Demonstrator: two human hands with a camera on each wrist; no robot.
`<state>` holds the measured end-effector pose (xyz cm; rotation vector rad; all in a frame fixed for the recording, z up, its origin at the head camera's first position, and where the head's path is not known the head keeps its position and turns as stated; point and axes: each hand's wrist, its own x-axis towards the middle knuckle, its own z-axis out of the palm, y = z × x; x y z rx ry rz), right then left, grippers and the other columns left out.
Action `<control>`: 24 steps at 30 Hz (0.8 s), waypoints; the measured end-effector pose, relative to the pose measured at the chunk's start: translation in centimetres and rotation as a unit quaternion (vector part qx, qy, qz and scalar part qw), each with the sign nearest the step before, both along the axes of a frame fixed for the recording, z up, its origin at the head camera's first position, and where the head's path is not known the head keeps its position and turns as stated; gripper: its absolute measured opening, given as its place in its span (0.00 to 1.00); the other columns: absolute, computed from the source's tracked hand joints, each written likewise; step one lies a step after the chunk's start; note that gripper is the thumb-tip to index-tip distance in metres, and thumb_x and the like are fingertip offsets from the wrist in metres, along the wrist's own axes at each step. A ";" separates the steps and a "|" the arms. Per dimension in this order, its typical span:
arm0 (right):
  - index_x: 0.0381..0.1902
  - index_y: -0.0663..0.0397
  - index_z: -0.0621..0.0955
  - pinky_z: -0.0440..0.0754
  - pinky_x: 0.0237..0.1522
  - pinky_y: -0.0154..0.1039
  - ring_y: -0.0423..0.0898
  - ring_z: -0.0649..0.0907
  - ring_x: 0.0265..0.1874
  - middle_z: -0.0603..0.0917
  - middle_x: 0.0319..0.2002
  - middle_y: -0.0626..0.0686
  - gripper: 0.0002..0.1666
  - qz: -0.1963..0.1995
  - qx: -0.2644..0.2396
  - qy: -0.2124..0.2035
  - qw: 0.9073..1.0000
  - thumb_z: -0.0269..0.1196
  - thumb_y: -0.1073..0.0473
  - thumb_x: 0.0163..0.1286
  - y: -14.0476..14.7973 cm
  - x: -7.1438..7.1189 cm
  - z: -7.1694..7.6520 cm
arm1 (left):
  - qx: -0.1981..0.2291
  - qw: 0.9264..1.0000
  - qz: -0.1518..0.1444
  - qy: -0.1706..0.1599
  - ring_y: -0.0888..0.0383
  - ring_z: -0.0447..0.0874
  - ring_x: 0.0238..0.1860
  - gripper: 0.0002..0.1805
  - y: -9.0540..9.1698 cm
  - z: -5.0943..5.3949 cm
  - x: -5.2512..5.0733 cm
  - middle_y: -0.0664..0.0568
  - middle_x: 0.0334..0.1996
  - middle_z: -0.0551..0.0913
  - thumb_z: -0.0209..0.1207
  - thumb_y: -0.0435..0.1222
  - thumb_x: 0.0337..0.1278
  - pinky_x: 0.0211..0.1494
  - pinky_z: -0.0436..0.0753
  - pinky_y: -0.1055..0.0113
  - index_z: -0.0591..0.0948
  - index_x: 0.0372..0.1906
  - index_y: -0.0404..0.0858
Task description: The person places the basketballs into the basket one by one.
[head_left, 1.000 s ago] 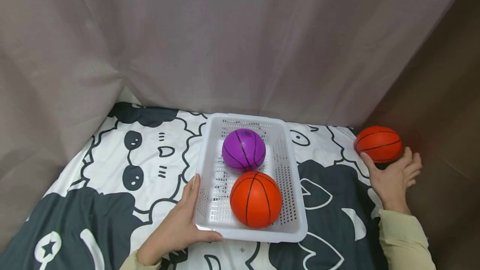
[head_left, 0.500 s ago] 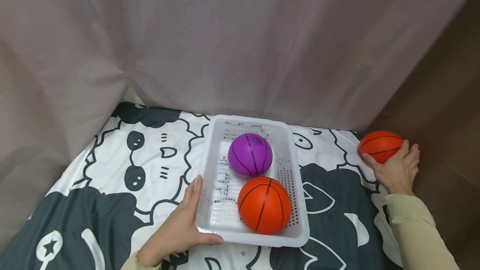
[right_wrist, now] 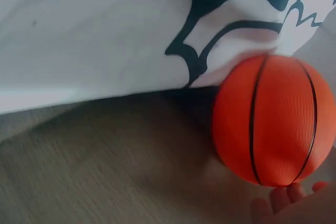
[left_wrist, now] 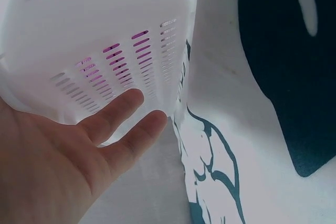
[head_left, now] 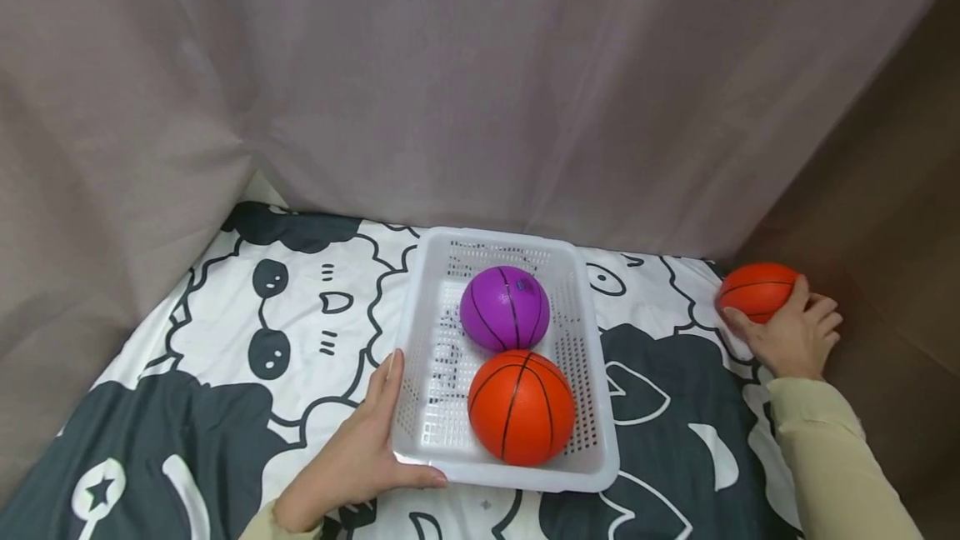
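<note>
In the head view a white perforated plastic basket [head_left: 502, 475] stands on the patterned bedding. Inside it a purple toy basketball [head_left: 504, 308] lies behind an orange toy basketball [head_left: 521, 408]. My left hand [head_left: 352, 450] rests at the basket's near left corner, thumb along the front rim. The left wrist view shows two straight fingers [left_wrist: 137, 137] at its slotted wall. At the far right, my right hand [head_left: 793, 340] holds another orange toy basketball [head_left: 756, 288] between thumb and fingers. In the right wrist view, fingertips [right_wrist: 295, 191] touch that ball's lower edge.
Black-and-white cartoon bedding [head_left: 300, 307] lies under the basket. A grey-brown curtain [head_left: 480, 90] hangs behind, and a darker brown drape [head_left: 892, 307] hangs at the right. The right-hand ball sits at the bedding's edge beside this drape.
My right hand has closed in around the orange ball at the right. The basket and its two balls now appear slightly farther right; the left hand keeps its place at the corner.
</note>
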<state>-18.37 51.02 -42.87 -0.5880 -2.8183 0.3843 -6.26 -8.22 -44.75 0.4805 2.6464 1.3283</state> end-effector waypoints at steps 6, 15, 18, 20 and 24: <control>0.69 0.78 0.47 0.49 0.54 0.72 0.79 0.48 0.60 0.44 0.62 0.84 0.69 -0.022 0.011 -0.010 1.000 0.65 0.30 0.55 -0.2 0.0 0.4 | -0.009 1.000 0.010 -0.023 0.55 0.73 0.53 0.82 0.1 0.2 0.0 0.56 0.77 0.39 0.70 0.74 0.12 0.56 0.76 0.56 0.36 0.78 0.54; 0.70 0.72 0.43 0.55 0.55 0.71 0.77 0.56 0.57 0.54 0.58 0.81 0.71 -0.026 -0.026 0.002 0.999 0.69 0.32 0.53 -0.7 0.6 -0.2 | -0.008 1.000 0.005 -0.023 0.56 0.73 0.52 0.81 0.1 0.0 0.1 0.58 0.77 0.39 0.70 0.74 0.13 0.56 0.76 0.57 0.36 0.78 0.55; 0.72 0.70 0.45 0.56 0.53 0.72 0.76 0.55 0.59 0.53 0.61 0.80 0.70 -0.018 -0.027 0.008 0.999 0.70 0.34 0.53 -0.8 0.7 -0.3 | -0.005 1.000 0.001 -0.023 0.55 0.73 0.53 0.81 0.1 -0.1 0.2 0.57 0.77 0.39 0.71 0.73 0.14 0.56 0.76 0.56 0.36 0.78 0.55; 0.73 0.68 0.46 0.56 0.53 0.73 0.76 0.53 0.61 0.50 0.64 0.79 0.68 -0.011 -0.038 0.007 0.999 0.71 0.36 0.54 -1.0 0.8 -0.2 | -0.005 1.000 -0.002 -0.020 0.53 0.72 0.55 0.81 0.1 0.0 0.1 0.55 0.77 0.39 0.71 0.72 0.15 0.57 0.75 0.54 0.36 0.78 0.54; 0.73 0.66 0.45 0.59 0.56 0.74 0.75 0.52 0.63 0.46 0.67 0.76 0.65 -0.003 -0.066 0.009 0.998 0.70 0.39 0.57 -1.4 1.0 -0.2 | -0.006 1.000 -0.002 -0.016 0.49 0.72 0.58 0.81 0.1 0.1 0.1 0.51 0.77 0.38 0.71 0.72 0.16 0.59 0.74 0.51 0.36 0.78 0.52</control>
